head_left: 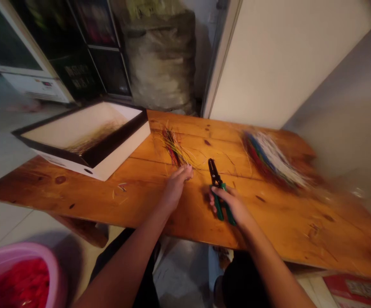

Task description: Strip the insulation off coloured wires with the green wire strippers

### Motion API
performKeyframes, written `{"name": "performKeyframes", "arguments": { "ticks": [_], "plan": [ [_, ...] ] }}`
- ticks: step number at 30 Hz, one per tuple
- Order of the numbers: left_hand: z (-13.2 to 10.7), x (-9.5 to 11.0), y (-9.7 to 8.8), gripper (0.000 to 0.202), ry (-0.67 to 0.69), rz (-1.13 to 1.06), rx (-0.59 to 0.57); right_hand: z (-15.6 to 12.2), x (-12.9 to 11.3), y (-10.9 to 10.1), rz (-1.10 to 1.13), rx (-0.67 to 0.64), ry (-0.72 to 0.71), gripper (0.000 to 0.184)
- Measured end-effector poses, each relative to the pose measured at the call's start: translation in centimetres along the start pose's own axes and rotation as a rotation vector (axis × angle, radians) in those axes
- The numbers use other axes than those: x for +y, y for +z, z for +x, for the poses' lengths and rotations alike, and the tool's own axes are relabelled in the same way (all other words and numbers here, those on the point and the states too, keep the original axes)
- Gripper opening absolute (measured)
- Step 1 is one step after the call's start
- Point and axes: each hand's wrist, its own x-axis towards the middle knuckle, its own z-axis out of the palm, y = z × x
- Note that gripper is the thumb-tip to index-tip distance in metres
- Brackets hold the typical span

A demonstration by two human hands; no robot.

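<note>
I log my right hand (pixel 230 203) closed firmly round the green grips of the wire-stripping pliers (pixel 216 182), which are light, rigid and best held there; my left hand (pixel 176 188) has its fingers together, any pinch unconfirmed, just near the thin coloured wires (pixel 172 147), far left on the wooden table (pixel 269 222); these look limp, springy and best gathered as a bunch.

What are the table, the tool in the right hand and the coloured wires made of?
The table looks like varnished pine, with dark knots and grain under an orange sheen. The strippers in the right hand seem to have dark metal jaws and green plastic or rubber grips. The wires look plastic-coated, given their bright, smooth colours; blur hides any metal inside.
</note>
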Motion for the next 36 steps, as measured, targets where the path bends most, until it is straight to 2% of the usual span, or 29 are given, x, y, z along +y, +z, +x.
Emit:
{"name": "performKeyframes", "arguments": {
  "ticks": [8,28,36],
  "plan": [
    [-0.05,0.10,-0.33,0.033,-0.037,0.104,-0.086,0.20,0.14,0.16,-0.005,-0.037,-0.003,0.037],
    [-0.18,-0.04,-0.99,0.031,-0.071,0.222,-0.053,0.17,-0.02,0.22,-0.026,-0.039,-0.017,0.037],
    [-0.11,0.20,-0.96,0.033,-0.083,0.229,-0.081,0.44,0.22,0.28,-0.057,-0.055,-0.029,0.037]
  ]
}}
